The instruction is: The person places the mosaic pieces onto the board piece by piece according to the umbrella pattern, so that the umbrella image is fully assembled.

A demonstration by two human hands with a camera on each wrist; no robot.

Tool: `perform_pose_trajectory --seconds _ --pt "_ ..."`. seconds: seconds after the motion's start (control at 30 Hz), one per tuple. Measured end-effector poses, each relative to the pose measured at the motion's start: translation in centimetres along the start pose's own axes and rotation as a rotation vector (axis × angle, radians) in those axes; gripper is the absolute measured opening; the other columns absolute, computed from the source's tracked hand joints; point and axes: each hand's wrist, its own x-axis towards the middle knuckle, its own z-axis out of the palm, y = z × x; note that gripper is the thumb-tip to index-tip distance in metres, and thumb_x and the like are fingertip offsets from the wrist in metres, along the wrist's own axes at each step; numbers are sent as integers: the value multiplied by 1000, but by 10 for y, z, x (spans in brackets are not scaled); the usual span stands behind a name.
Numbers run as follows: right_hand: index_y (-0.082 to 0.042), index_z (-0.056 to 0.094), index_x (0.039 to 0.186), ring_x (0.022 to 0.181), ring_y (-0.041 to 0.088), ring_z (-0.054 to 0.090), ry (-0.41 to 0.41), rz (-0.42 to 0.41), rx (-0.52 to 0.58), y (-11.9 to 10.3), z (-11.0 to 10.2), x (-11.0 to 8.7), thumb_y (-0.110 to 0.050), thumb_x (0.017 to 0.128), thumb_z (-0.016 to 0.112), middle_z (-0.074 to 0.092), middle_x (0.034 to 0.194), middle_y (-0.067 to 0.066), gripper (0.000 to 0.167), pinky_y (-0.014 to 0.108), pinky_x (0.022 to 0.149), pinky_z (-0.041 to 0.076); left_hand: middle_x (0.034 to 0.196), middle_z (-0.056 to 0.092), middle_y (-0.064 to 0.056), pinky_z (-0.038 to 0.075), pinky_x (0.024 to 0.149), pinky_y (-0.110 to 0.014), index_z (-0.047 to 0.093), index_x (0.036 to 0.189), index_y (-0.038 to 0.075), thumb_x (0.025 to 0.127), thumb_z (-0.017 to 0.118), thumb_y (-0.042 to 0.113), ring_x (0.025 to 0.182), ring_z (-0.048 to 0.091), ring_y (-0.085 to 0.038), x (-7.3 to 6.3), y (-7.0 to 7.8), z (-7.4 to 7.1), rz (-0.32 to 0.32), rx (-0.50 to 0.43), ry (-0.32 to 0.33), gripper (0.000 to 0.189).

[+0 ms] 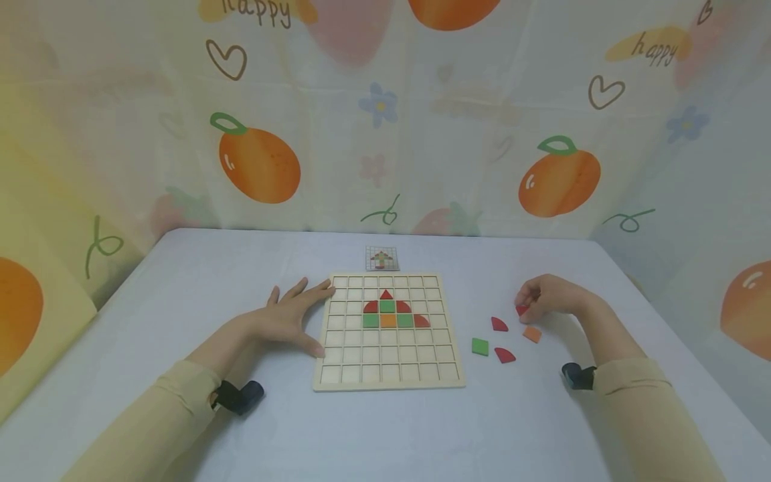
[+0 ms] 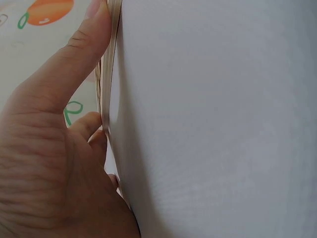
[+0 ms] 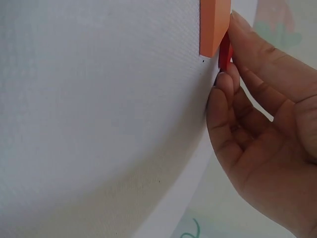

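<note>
A square wooden grid board (image 1: 352, 338) lies on the table, with several coloured pieces set in its upper middle: a red triangle (image 1: 386, 295), red quarter-rounds, green squares and an orange square (image 1: 388, 320). My left hand (image 1: 283, 321) is spread against the board's left edge, thumb and fingertips touching it. To the right of the board, my right hand (image 1: 551, 296) pinches a small red piece (image 3: 225, 52) between thumb and fingers, low over the table. Its outline is mostly hidden by the fingers. Close beside that hand lies a loose orange square (image 1: 533, 334).
Between board and right hand lie a green square (image 1: 480, 346) and two red quarter-rounds, the nearer one (image 1: 504, 355) beside the green square. A small pattern card (image 1: 382, 258) sits just behind the board. A fruit-printed cloth (image 1: 446, 134) hangs behind the white table (image 1: 385, 435).
</note>
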Motion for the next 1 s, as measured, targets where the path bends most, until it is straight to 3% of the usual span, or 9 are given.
perform_pose_trajectory --seconds 0.63,1.0 --pt "-7 64 91 90 20 53 18 1 -59 -6 2 -1 -22 79 82 61 89 6 26 31 76 49 170 9 -2 -10 110 -79 21 159 22 63 84 61 155 -5 -44 0 0 1 -6 6 1 121" --pt "-8 67 94 91 20 52 14 -27 -11 -8 2 -4 -20 80 81 60 88 5 23 29 74 48 170 10 -2 -10 110 -79 20 159 22 63 84 60 155 -4 -44 0 0 0 -3 11 1 121"
